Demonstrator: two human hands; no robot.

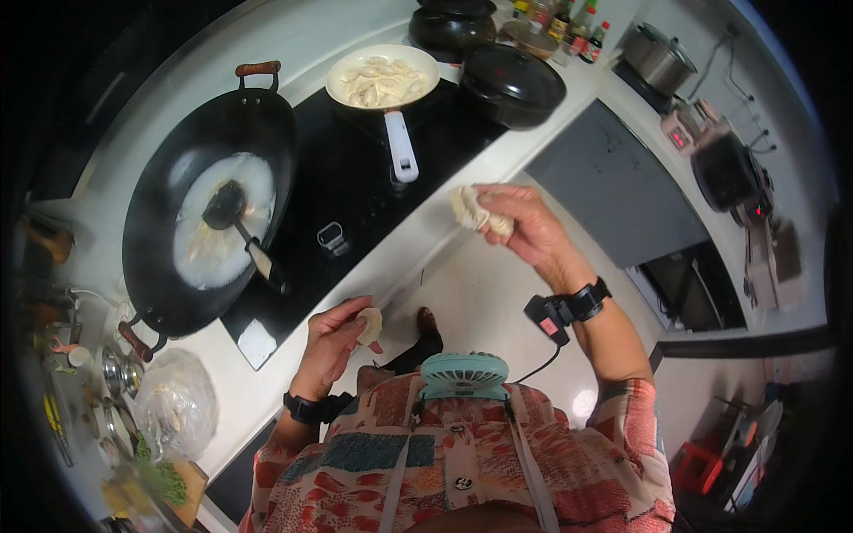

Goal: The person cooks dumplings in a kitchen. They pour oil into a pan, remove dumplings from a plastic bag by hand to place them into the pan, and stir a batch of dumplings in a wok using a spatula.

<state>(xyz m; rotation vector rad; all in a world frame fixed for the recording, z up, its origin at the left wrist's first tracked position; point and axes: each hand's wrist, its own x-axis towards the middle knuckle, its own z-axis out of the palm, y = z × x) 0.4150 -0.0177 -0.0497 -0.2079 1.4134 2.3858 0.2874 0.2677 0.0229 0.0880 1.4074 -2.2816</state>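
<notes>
My right hand (526,220) grips pale, pleated dumplings (472,208) between thumb and fingers, out past the counter's front edge. Lower and to the left, my left hand (333,343) pinches another dumpling (370,326). A white frying pan (333,83) with several dumplings (383,80) in it sits at the back of the black cooktop (360,180), its white handle (400,143) pointing towards me. On the left stands a large black wok (150,220) holding cloudy, whitish liquid (256,176). A black ladle (225,205) rests in it, handle over the near rim.
Beside the frying pan is a lidded black pot (513,90), with sauce bottles (593,43) behind. A clear plastic bag (176,406) and a cutting board (195,490) with greens (160,476) lie at lower left. A small fan (464,374) hangs at my chest.
</notes>
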